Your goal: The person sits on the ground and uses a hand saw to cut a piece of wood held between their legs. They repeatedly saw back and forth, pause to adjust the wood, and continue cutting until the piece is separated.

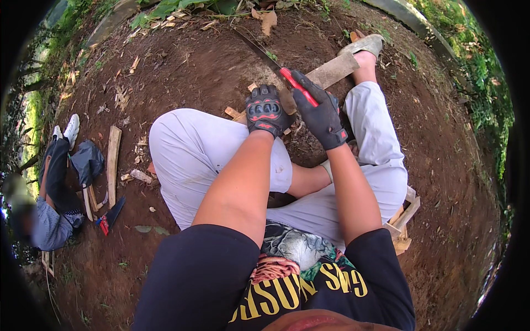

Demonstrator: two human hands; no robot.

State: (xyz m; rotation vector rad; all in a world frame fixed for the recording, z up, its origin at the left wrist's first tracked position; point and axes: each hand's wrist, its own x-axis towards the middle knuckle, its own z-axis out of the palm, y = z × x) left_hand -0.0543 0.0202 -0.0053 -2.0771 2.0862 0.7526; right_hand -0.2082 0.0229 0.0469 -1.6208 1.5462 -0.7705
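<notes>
My right hand [319, 113], in a black glove with red trim, is closed around the red-and-black handle of a hand saw [259, 51]. The saw's thin dark blade points away to the upper left. A flat wooden board [334, 71] runs beneath the right hand, its far end by my right foot. My left hand [268, 112], gloved alike, is closed at the board's near end, knuckles up. Its fingertips are partly hidden. Small pale wood pieces [234, 113] lie beside the left hand, close to my bent left leg.
Brown soil with scattered wood chips surrounds me. At the left sits another person [52, 220], beside a long wood piece [114, 165] and a red-handled saw [112, 215]. Cut wood pieces [406, 218] are stacked by my right hip. Leafy plants [187, 6] grow at the far edge.
</notes>
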